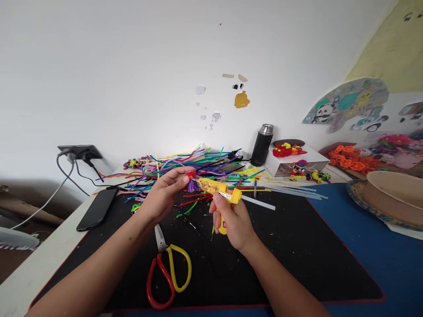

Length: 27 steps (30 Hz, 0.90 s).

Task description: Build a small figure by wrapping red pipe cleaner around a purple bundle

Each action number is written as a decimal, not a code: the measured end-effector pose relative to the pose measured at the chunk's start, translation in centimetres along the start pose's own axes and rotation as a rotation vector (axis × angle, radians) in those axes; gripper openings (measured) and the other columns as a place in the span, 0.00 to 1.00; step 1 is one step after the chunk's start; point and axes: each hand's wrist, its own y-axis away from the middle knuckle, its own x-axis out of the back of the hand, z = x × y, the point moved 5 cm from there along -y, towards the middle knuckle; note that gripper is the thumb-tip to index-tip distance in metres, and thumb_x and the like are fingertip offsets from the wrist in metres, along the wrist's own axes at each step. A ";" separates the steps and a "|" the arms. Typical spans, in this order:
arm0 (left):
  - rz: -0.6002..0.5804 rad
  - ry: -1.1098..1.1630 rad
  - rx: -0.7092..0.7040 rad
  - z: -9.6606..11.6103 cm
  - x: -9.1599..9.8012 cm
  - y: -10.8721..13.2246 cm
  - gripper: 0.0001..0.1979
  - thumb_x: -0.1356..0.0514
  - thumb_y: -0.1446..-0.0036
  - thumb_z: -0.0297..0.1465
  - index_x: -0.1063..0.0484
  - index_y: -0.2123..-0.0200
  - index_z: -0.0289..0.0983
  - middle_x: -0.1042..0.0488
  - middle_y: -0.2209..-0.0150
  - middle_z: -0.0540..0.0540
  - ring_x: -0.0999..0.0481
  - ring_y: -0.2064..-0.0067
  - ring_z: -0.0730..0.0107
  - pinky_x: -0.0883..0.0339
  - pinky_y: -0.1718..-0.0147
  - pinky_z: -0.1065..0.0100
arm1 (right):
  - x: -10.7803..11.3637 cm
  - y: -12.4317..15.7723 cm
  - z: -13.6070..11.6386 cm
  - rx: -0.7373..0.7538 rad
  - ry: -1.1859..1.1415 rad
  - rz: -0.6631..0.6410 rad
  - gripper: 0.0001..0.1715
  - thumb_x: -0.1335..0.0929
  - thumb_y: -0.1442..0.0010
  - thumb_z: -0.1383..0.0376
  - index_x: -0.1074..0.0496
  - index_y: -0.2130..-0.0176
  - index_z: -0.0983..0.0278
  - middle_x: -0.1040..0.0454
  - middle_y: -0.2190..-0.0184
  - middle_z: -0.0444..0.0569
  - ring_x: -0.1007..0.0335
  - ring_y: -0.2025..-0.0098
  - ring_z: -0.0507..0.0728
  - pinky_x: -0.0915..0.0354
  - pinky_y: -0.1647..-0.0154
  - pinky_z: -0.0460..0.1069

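Note:
Between the thumb and fingers of my left hand [168, 189] is a small red and purple pipe-cleaner piece [192, 184], red on top with purple below. My right hand [233, 218] is wrapped round the handle of a yellow hot glue gun [214, 188], whose front is stained dark. Its nozzle points left and meets or nearly meets the piece; I cannot tell if they touch. A whitish glue stick [259, 202] juts from the gun's back. Scissors [168, 264] with one red and one yellow handle lie on the black mat [280, 264] below my hands.
Many coloured pipe cleaners [185, 160] are heaped along the wall. A phone [97, 209] lies at the left, near a power strip [79, 152] with cables. At the right stand a black flask [262, 145], a white box [297, 163] with pipe-cleaner figures, and a round basket [390, 198].

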 end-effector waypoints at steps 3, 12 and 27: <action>0.007 -0.007 -0.007 0.0 -0.1 0.0 0.18 0.22 0.49 0.37 0.14 0.55 0.39 0.17 0.59 0.46 0.23 0.60 0.68 0.30 0.59 0.72 | 0.0 0.0 0.2 -0.006 -0.005 0.003 0.37 0.32 0.39 0.32 0.29 0.73 0.62 0.37 0.89 0.41 0.37 0.86 0.52 0.44 0.83 0.46; 0.017 0.007 0.016 -0.2 0.0 0.0 0.20 0.21 0.52 0.38 0.14 0.56 0.40 0.18 0.59 0.47 0.23 0.60 0.70 0.29 0.60 0.74 | 0.0 0.1 0.1 -0.018 0.005 0.025 0.38 0.32 0.40 0.32 0.30 0.74 0.62 0.37 0.89 0.40 0.37 0.86 0.51 0.43 0.83 0.46; 0.021 -0.008 0.024 -0.2 0.2 0.0 0.20 0.21 0.52 0.38 0.14 0.56 0.40 0.18 0.62 0.47 0.24 0.65 0.70 0.29 0.64 0.72 | 0.2 0.0 0.4 -0.012 -0.007 0.031 0.37 0.32 0.38 0.33 0.30 0.74 0.63 0.37 0.89 0.39 0.37 0.86 0.50 0.41 0.82 0.45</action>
